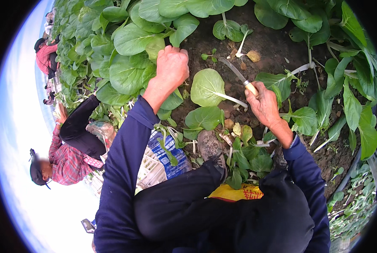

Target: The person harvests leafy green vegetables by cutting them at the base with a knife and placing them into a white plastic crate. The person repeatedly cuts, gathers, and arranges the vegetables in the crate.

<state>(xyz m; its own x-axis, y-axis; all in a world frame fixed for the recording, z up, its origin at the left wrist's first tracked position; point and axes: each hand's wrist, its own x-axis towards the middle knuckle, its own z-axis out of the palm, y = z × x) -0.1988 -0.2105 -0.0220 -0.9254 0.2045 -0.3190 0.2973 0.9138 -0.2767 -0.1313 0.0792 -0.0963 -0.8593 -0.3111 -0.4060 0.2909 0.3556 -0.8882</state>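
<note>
My right hand (264, 102) is closed around the pale wooden handle of a small curved knife (235, 70), its blade pointing up and left above the soil. At the edge of the standing leafy greens (127, 74), my left hand (172, 66) is curled against a pale leaf; whether its fingers grip the leaf or a stalk behind it is hidden. Between the hands a detached light green leaf (208, 88) lies on the soil, its white stem towards my right hand. A small cut stalk (239, 54) and a yellowed leaf (254, 56) lie beyond the blade.
Loose leaves (204, 117) lie around my muddy shoe (210, 145). White plastic crates (150, 167) and a blue printed sack (172, 161) stand at the left. A co-worker in a plaid shirt (70, 161) crouches farther left, with others beyond. More greens (359, 107) are at the right.
</note>
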